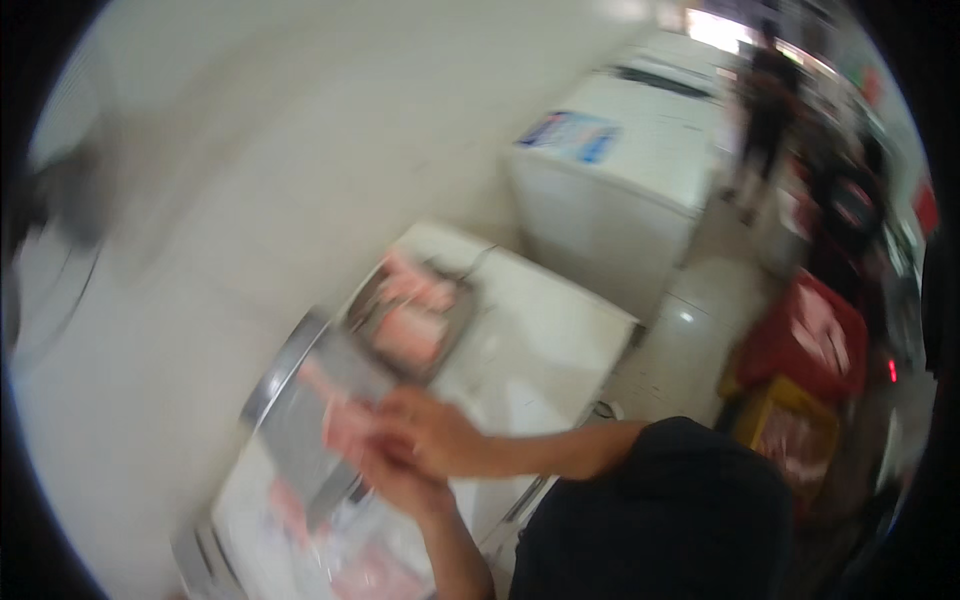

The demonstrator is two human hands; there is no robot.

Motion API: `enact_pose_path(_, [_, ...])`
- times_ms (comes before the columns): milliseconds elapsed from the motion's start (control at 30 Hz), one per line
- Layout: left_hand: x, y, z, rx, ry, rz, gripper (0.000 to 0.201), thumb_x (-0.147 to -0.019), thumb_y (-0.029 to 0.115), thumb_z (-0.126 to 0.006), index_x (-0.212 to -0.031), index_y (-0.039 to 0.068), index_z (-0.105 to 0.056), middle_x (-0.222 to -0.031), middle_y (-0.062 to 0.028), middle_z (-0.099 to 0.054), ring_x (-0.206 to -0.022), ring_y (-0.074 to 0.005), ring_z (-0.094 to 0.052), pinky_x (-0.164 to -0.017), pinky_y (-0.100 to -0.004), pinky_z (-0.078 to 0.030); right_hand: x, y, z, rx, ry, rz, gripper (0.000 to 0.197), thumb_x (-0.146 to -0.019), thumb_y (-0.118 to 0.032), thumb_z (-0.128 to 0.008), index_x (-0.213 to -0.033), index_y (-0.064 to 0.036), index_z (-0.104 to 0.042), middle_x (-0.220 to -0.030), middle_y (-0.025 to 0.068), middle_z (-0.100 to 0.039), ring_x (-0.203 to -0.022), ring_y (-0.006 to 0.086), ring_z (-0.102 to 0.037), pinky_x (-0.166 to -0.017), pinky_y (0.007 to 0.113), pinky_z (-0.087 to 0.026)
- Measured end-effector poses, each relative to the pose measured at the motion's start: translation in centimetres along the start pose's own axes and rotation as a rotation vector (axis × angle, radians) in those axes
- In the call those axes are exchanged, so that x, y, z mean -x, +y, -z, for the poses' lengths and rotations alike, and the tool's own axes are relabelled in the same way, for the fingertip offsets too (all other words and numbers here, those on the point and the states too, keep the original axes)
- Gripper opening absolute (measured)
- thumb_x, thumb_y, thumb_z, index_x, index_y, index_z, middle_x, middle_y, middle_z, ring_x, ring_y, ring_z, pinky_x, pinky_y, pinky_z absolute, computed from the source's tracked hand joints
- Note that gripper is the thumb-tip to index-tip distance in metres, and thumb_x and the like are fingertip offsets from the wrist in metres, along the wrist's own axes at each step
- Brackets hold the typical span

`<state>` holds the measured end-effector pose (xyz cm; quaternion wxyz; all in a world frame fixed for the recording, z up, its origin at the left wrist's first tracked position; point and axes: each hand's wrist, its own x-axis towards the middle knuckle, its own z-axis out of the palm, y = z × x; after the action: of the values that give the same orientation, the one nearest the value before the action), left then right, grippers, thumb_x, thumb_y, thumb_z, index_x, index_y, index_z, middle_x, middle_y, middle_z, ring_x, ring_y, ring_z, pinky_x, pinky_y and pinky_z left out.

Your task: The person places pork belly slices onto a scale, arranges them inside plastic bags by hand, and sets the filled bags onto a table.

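Since the pink meat (pixel 347 428) looks soft and probably slippery, I judge it light but apt to sag, best taken by its thicker end. It is above the grey plate (pixel 300 440) on the bench (pixel 560 330), pinched by the bent fingers of my left hand (pixel 400 482) and right hand (pixel 432 430), though blur hides their exact placement. Beside the plate, a dark tray (pixel 460 325) holds pink pieces (pixel 412 335); to the right, a red tub (pixel 765 345) holds pale slabs (pixel 820 330), a yellow crate (pixel 757 415) pinkish chunks (pixel 795 445).
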<state>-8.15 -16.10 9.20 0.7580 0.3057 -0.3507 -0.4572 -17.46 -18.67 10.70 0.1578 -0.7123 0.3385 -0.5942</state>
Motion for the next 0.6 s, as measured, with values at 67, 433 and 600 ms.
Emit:
enact_pose_path(67, [2.7, -0.6, -3.5, -0.012, 0.167, 0.036, 0.062, -0.114, 0.044, -0.043, -0.159, 0.002, -0.039, -0.152, -0.0169, -0.053, -0.135, -0.028, -0.056, -0.113, -0.0407, -0.047, 3.0, 1.1, 1.3, 0.026, 0.046, -0.041, 0.038, -0.087, -0.012, -0.078, -0.125, -0.0114, -0.069, -0.122, 0.012, -0.064, -0.11, 0.0336, -0.067, -0.086, 0.042, -0.058])
enact_pose_path(433, [7.7, -7.0, -6.1, 0.066, -0.088, 0.311, 0.058, -0.114, 0.046, -0.045, -0.153, 0.003, -0.041, -0.139, -0.0142, -0.057, -0.128, -0.0253, -0.058, -0.108, -0.0416, -0.048, 8.0, 2.4, 11.0, 0.109, -0.033, -0.318, 0.028, -0.087, -0.016, -0.08, -0.111, -0.0092, -0.068, -0.11, 0.0093, -0.063, -0.1, 0.0317, -0.068, -0.079, 0.042, -0.057])
enact_pose_path(600, [6.8, -8.5, -5.5, -0.007, -0.264, 0.263, 0.066, -0.112, 0.044, -0.046, -0.162, 0.005, -0.029, -0.155, -0.015, -0.045, -0.132, -0.0258, -0.053, -0.112, -0.0426, -0.044, 7.1, 4.4, 11.8, -0.009, -0.137, -0.409, 0.025, -0.087, -0.015, -0.079, -0.106, -0.0079, -0.064, -0.098, 0.0105, -0.066, -0.091, 0.0256, -0.069, -0.077, 0.037, -0.056])
